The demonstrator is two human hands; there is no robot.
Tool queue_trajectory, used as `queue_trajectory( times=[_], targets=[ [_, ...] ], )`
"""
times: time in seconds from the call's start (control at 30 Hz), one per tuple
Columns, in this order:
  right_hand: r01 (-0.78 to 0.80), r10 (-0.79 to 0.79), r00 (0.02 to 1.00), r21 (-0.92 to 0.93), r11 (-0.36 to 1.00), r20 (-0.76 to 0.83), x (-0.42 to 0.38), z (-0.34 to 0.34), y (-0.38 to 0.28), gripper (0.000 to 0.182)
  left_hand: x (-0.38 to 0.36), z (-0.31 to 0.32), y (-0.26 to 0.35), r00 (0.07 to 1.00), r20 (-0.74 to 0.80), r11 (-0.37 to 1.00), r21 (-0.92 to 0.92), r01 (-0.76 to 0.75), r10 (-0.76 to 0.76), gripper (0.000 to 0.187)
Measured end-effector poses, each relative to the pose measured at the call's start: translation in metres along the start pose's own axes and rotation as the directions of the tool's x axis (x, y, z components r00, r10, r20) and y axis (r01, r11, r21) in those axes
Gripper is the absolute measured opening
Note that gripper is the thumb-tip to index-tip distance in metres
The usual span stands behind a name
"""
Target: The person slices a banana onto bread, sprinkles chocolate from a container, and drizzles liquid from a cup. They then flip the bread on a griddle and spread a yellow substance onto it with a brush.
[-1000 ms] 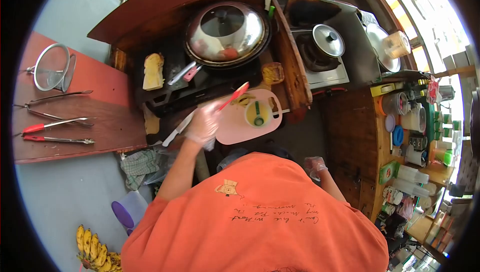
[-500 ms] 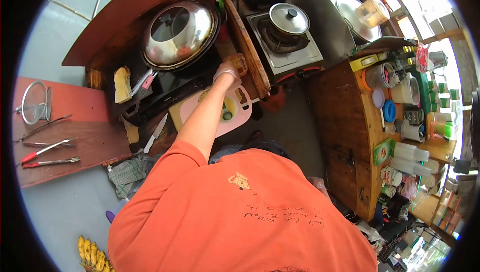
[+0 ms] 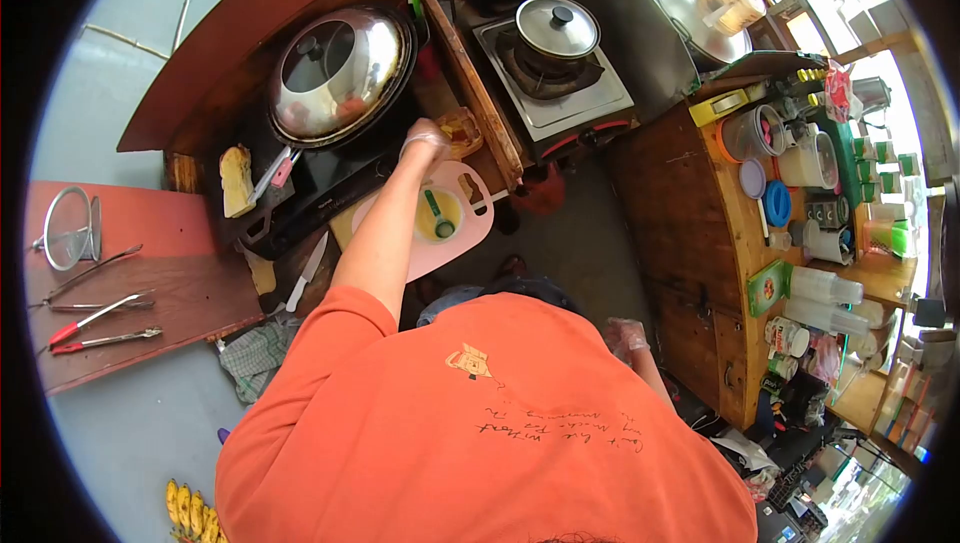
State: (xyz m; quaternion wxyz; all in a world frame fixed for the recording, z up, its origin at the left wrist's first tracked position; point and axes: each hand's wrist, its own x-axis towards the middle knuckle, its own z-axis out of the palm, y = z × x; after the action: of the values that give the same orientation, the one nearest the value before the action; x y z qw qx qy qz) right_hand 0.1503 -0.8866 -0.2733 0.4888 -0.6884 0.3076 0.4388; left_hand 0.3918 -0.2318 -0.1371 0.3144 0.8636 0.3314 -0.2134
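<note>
My left hand (image 3: 425, 137), in a clear plastic glove, is closed beside a container with brown food (image 3: 461, 133); anything inside its fingers is hidden. Below it, a pink board (image 3: 477, 233) bears a bowl of yellow liquid (image 3: 451, 213) with a green-handled brush (image 3: 434, 205) in it. To the left, a lidded pan (image 3: 373, 85) sits on the black stove (image 3: 335, 168), and bread (image 3: 237, 181) lies at the stove's left side. My right hand (image 3: 627, 335), gloved too, hangs low at my right side; its finger shape is unclear.
A knife (image 3: 308, 273) lies left of the board. Tongs (image 3: 105, 340) and a strainer (image 3: 68, 230) rest on the red-brown side shelf (image 3: 190, 283). A lidded pot (image 3: 558, 27) stands on a second burner. Tubs and cups crowd the wooden counter (image 3: 745, 343) at right.
My left hand has shifted left, off the container with brown food, uncovering more of it and the bowl. My right hand shows more fully. The whole view has shifted slightly.
</note>
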Motion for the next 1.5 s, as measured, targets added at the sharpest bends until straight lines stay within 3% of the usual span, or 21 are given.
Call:
queue_trajectory(
  times=[0.03,0.1,0.17,0.33,0.37,0.4,0.43,0.47,0.5,0.57,0.67,0.77,0.9,1.0,1.2,1.27,1.3,1.37,1.4,1.47,1.5],
  targets=[
    [-0.092,0.107,0.993,0.22,0.971,-0.057,-0.037,0.017,-0.044,0.019,0.005,0.002,0.002,0.986,0.086,0.873,0.459,-0.169,0.145,0.029],
    [-0.048,0.069,0.994,0.228,0.972,-0.083,-0.042,0.017,-0.053,0.023,-0.08,-0.031,0.058,0.999,0.044,0.972,0.231,-0.038,0.029,0.048],
    [-0.008,0.036,0.993,0.24,0.971,-0.111,-0.052,0.02,-0.056,0.026,-0.098,-0.032,0.07,0.979,0.02,0.959,0.198,-0.205,0.205,0.064],
    [-0.09,0.114,0.984,0.164,0.982,-0.141,-0.053,0.019,-0.02,0.018,-0.015,0.027,0.018,0.997,0.044,0.955,-0.291,-0.051,0.066,0.056],
    [-0.089,0.112,0.984,0.162,0.983,-0.14,-0.048,0.015,-0.005,0.018,0.007,0.042,0.004,0.996,0.09,0.863,-0.501,0.06,-0.017,0.047],
    [0.098,-0.121,0.99,-0.273,0.957,-0.067,-0.044,0.011,0.01,0.018,0.025,0.055,-0.009,0.984,0.153,0.716,-0.677,0.169,-0.088,0.038],
    [0.289,-0.297,0.95,-0.634,0.718,0.096,-0.042,0.009,0.017,0.018,0.038,0.064,-0.019,0.963,0.231,0.525,-0.808,0.269,-0.139,0.03],
    [0.189,-0.183,0.98,-0.655,0.731,0.078,-0.05,0.015,0.014,0.019,0.045,0.066,-0.026,0.933,0.317,0.302,-0.885,0.356,-0.169,0.023],
    [0.187,-0.181,0.981,-0.652,0.734,0.077,-0.048,0.017,0.019,0.019,0.044,0.064,-0.03,0.932,0.32,0.306,-0.882,0.358,-0.169,0.023],
    [0.156,-0.107,0.987,-0.844,0.514,0.117,-0.043,0.021,0.027,0.021,0.043,0.06,-0.038,0.901,0.417,0.09,-0.899,0.428,-0.121,0.017],
    [0.111,-0.089,0.994,-0.704,0.701,0.067,-0.044,0.026,0.021,0.02,0.039,0.052,-0.045,0.852,0.523,-0.24,-0.828,0.506,-0.008,0.009],
    [0.329,-0.327,0.94,-0.527,0.784,0.101,-0.021,0.015,0.046,0.017,0.026,0.047,-0.041,0.842,0.54,-0.246,-0.813,0.527,0.021,0.007],
    [0.305,-0.309,0.947,-0.557,0.772,0.09,-0.032,0.023,0.003,0.016,-0.018,0.033,-0.024,0.827,0.559,-0.259,-0.791,0.555,0.063,0.011],
    [0.345,-0.302,0.938,-0.481,0.806,0.167,-0.01,0.024,-0.001,0.036,-0.078,-0.003,-0.015,0.929,0.37,0.109,-0.924,0.366,0.019,0.012],
    [0.417,-0.345,0.909,-0.564,0.713,0.236,-0.03,0.063,-0.062,0.013,-0.116,-0.026,-0.09,0.949,0.194,0.32,-0.941,0.108,0.248,0.036],
    [0.502,-0.379,0.773,-0.856,-0.125,0.508,-0.045,0.081,-0.092,0.011,-0.149,-0.05,-0.134,0.958,0.159,0.424,-0.905,0.043,0.241,0.038],
    [0.532,-0.367,0.75,-0.831,-0.161,0.551,-0.05,0.095,-0.107,0.011,-0.168,-0.065,-0.168,0.941,0.17,0.462,-0.887,0.017,0.293,0.04],
    [0.359,-0.231,0.927,-0.874,0.327,0.295,-0.059,0.115,-0.12,0.009,-0.218,-0.098,-0.234,0.929,0.18,0.513,-0.858,-0.012,0.322,0.044],
    [0.386,-0.229,0.917,-0.873,0.3,0.327,-0.042,0.117,-0.109,0.009,-0.238,-0.112,-0.276,0.939,0.182,0.517,-0.856,0.005,0.293,0.045],
    [0.396,-0.282,0.913,-0.474,0.786,0.295,0.02,0.109,-0.069,0.008,-0.298,-0.151,-0.324,0.985,0.122,0.488,-0.871,0.047,0.123,0.034],
    [0.398,-0.28,0.912,-0.478,0.783,0.301,0.003,0.124,-0.085,0.008,-0.319,-0.168,-0.351,0.998,0.026,0.533,-0.846,-0.012,0.064,0.032]
  ],
)
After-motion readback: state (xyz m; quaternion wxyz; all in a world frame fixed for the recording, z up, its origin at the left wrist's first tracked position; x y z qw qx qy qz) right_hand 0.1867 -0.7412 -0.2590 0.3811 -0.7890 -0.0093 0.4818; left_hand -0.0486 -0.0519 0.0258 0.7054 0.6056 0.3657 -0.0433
